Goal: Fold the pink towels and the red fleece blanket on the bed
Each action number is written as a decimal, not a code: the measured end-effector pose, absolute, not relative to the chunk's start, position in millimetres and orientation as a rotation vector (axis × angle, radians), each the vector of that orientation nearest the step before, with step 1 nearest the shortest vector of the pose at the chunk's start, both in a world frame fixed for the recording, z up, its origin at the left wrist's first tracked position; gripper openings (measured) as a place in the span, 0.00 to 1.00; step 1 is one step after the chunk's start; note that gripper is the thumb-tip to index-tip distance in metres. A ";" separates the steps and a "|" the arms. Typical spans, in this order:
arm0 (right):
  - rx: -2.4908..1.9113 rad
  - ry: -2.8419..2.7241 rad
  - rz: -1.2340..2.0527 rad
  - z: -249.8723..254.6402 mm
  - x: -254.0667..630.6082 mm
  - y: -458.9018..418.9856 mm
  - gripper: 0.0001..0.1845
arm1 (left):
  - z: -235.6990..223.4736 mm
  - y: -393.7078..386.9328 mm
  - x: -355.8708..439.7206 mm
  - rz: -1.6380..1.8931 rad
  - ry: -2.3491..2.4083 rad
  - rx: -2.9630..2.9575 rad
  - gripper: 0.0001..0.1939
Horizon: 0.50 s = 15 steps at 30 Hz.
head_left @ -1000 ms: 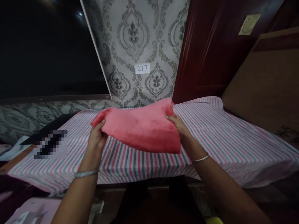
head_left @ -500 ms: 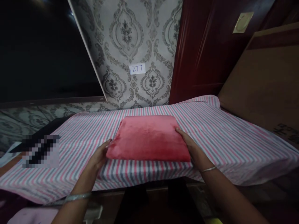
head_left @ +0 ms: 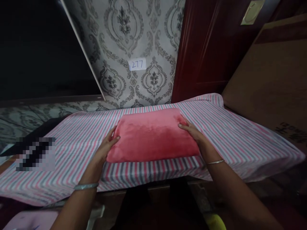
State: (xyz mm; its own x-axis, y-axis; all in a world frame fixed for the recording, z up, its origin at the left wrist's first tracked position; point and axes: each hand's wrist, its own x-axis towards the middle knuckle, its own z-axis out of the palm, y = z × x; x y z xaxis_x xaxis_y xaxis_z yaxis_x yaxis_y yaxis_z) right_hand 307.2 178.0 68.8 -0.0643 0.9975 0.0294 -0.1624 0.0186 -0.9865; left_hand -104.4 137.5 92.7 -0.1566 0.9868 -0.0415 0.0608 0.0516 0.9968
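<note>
A folded coral-red plush blanket (head_left: 153, 137) makes a soft rectangle in front of me, over the near part of a table with a striped cloth (head_left: 227, 134). My left hand (head_left: 106, 147) grips its left side, with the thumb on top and the fingers along the edge. At the right side my right hand (head_left: 193, 134) holds it too, its thumb laid over the upper face and its other fingers partly hidden. The front edge of the blanket sits close to the table's front edge. Whether its underside is lifted off the cloth I cannot tell.
A large dark screen (head_left: 45, 51) stands at the back left. Patterned wallpaper bears a paper label (head_left: 137, 64) reading 277. A brown cardboard box (head_left: 271, 73) is on the right, beside a dark red door panel (head_left: 206, 41). Something yellow (head_left: 216, 222) shows low down.
Both hands have closed in on the blanket's sides, and the left thumb now lies on top. The blanket has turned slightly, its right side higher. The view has shifted a little.
</note>
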 end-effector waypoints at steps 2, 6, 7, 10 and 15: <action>-1.124 -1.133 1.301 50.8 311.8 180.0 0.38 | 81.7 129.6 -103.3 1.160 1.447 1.035 0.50; -1.176 -1.111 1.361 26.1 318.5 178.3 0.33 | 81.5 126.7 -105.1 1.033 1.553 1.018 0.43; -1.201 -1.117 1.356 26.6 320.6 178.1 0.32 | 86.3 127.6 -104.2 1.042 1.642 1.091 0.39; -1.382 -1.210 1.040 42.8 322.3 180.2 0.32 | 102.2 126.6 -89.3 1.227 1.821 1.493 0.28; -1.160 -1.784 0.610 81.5 277.7 182.2 0.29 | 103.8 109.0 -22.8 0.829 1.108 2.408 0.18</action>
